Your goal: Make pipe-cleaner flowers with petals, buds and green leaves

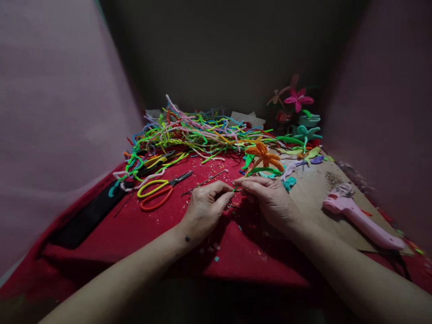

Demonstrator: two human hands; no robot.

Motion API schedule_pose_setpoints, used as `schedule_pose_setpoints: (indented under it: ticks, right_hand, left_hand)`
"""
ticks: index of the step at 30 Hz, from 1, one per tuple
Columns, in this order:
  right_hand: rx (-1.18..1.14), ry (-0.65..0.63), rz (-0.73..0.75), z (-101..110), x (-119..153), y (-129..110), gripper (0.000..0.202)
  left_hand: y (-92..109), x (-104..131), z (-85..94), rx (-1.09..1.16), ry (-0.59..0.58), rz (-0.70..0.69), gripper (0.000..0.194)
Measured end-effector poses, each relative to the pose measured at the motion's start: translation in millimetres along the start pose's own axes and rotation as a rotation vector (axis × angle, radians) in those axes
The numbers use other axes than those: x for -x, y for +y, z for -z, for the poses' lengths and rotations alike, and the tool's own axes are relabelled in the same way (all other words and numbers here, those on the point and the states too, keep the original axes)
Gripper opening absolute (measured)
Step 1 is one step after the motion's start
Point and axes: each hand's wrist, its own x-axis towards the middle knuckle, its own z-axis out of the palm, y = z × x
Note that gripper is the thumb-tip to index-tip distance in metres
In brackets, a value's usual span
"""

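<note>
Over the middle of the red cloth, my left hand [207, 202] and my right hand [266, 195] meet fingertip to fingertip. Both are closed in a pinch on a short green pipe cleaner [235, 189], mostly hidden by the fingers. Just beyond my right hand is an orange pipe-cleaner flower [263, 155] with green leaves; its stem runs down toward my fingers, and I cannot tell whether they touch it. To the left of my left hand lie scissors [157, 191] with one yellow and one red handle loop, blades pointing away. A thin dark rod [205, 181] lies behind the hands.
A heap of colourful pipe cleaners [199, 130] spreads along the back, with yellow-handled pliers [158, 161] at its front left. A black flat object [89, 216] lies left. A pink glue gun [364, 218] rests on a brown board [310, 193]. Finished flowers [299, 99] stand back right.
</note>
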Motion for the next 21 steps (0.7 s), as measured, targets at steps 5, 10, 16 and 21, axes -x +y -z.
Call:
schedule_pose_setpoints:
  ticks: [5, 10, 16, 21]
  right_hand:
    - [-0.078, -0.005, 0.059, 3, -1, -4, 0.018]
    - [-0.115, -0.043, 0.007, 4, -4, -3, 0.018]
    - [-0.062, -0.058, -0.015, 2, -3, -3, 0.022]
    - [-0.024, -0.076, -0.001, 2, -1, -2, 0.025]
  left_hand:
    - [-12, -27, 6.7, 0.055, -0.007, 0.075, 0.016]
    - [-37, -43, 0.9, -0.057, 0.053, 0.121, 0.018]
    - [-37, -36, 3.7, -0.461, 0.142, -0.124, 0.011]
    - [-18, -28, 7.5, -0.046, 0.079, -0.155, 0.021]
